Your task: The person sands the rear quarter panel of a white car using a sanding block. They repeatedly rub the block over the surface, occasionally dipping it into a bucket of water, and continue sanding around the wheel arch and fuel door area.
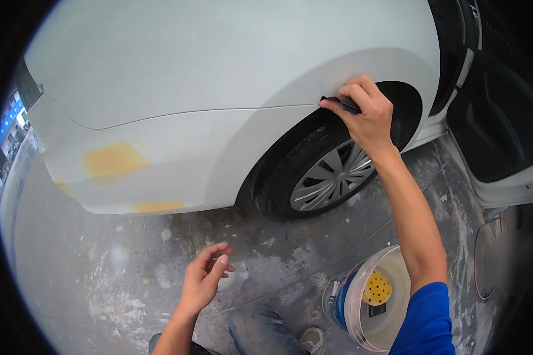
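My right hand (367,112) pinches a folded piece of dark sandpaper (347,105) against the white car's body (189,59). It is at the top of the wheel arch, by the end of the seam between bumper and fender. Below it is the rear wheel (334,174), with a black tyre and silver spokes. My left hand (206,278) hangs in the air above the floor, fingers apart and loosely curled, holding nothing. Yellowish filler patches (115,161) mark the bumper to the left, with another along its lower edge.
A whitish bucket (354,307) stands by my right arm, holding a round yellow pad with holes (377,288) and a small dark piece. An open car door (494,124) stands at the right. A red hose (477,260) lies on the stained grey floor (130,266).
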{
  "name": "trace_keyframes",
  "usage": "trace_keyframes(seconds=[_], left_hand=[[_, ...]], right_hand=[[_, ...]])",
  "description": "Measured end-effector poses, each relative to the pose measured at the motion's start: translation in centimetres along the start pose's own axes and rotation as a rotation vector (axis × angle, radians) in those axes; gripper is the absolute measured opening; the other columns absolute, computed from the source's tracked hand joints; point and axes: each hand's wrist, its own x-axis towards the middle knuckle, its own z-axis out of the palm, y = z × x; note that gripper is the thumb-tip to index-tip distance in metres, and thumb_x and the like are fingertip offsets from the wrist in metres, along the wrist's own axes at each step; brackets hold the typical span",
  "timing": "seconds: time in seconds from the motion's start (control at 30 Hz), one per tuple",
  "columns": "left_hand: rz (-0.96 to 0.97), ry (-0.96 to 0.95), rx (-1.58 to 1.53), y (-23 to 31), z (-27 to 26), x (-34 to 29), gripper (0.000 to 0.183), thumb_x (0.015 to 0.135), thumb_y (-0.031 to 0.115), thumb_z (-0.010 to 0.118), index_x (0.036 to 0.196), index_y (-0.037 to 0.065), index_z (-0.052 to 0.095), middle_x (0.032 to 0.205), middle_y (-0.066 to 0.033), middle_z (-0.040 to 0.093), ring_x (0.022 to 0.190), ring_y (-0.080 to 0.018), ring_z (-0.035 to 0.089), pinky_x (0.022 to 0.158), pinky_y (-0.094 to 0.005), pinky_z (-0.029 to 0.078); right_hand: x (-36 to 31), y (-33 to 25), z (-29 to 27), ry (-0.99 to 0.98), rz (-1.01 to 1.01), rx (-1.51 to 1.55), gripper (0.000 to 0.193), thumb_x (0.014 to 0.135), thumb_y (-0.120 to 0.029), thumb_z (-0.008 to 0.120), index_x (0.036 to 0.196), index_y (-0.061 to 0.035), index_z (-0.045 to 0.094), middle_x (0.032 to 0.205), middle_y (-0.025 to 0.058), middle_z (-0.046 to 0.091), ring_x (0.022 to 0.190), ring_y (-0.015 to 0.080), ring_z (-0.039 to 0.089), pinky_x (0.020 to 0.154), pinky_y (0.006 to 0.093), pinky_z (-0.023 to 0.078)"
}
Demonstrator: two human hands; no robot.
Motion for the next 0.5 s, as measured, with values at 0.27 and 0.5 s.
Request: trace_keyframes(seconds=[0.27, 0.5], left_hand=[[-0.005, 0.004, 0.017, 0.1, 0.2, 0.2, 0.041, 0.108, 0.021, 0.063, 0.142, -0.001, 0.059, 0.132, -0.0144, 0.070, 0.098, -0.0176, 0.073, 0.083, -0.0311, 0.058], [0.006, 0.022, 0.054, 0.9, 0.4, -0.5, 0.040, 0.107, 0.019, 0.064, 0.141, -0.001, 0.060, 0.130, -0.0138, 0.071, 0.098, -0.0167, 0.073, 0.084, -0.0310, 0.058]], right_hand=[[-0.1, 0.6, 1.5, 0.145, -0.036, 0.034, 0.036, 0.073, -0.032, 0.092, 0.077, -0.0093, 0.065, 0.076, 0.0022, 0.061, 0.059, 0.0216, 0.059, 0.052, 0.0321, 0.047], [-0.6, -1.3, 1.4, 0.092, 0.037, -0.070, 0.036, 0.076, -0.032, 0.092, 0.079, -0.0060, 0.067, 0.075, 0.0031, 0.063, 0.062, 0.0220, 0.062, 0.056, 0.0348, 0.048]])
